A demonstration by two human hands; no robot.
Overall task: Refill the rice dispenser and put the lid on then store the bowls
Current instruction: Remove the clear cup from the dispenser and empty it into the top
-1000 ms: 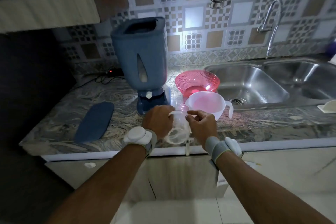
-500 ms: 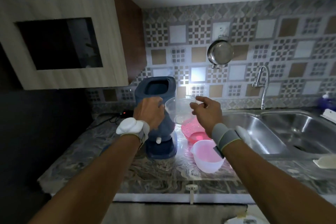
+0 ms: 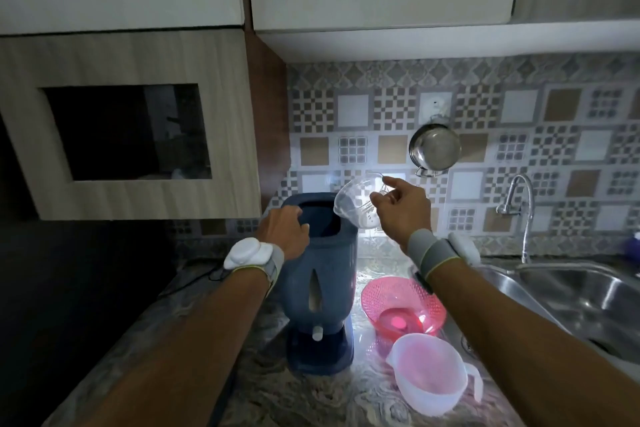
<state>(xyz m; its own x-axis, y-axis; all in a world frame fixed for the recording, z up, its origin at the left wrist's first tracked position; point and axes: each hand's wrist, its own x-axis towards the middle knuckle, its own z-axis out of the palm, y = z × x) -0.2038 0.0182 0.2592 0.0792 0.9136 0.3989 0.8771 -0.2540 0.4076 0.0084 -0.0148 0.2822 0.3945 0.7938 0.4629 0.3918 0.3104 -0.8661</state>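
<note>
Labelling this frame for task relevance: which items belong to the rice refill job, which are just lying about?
Job: rice dispenser, clear cup tilted over its opening, right hand holding it, left hand on the rim, pink bowl, white bowl.

Lying about: hanging steel pan, tap, sink.

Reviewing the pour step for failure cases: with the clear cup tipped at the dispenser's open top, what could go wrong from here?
1. The clear cup is tilted at the right edge of the rice dispenser opening, not its centre; rice could spill onto the counter.
2. The right hand holds the cup by a fingertip grip, so it might slip.
3. The left hand steadies the tall dispenser only at its rim; a push may tip it toward the pink strainer bowl.
</note>
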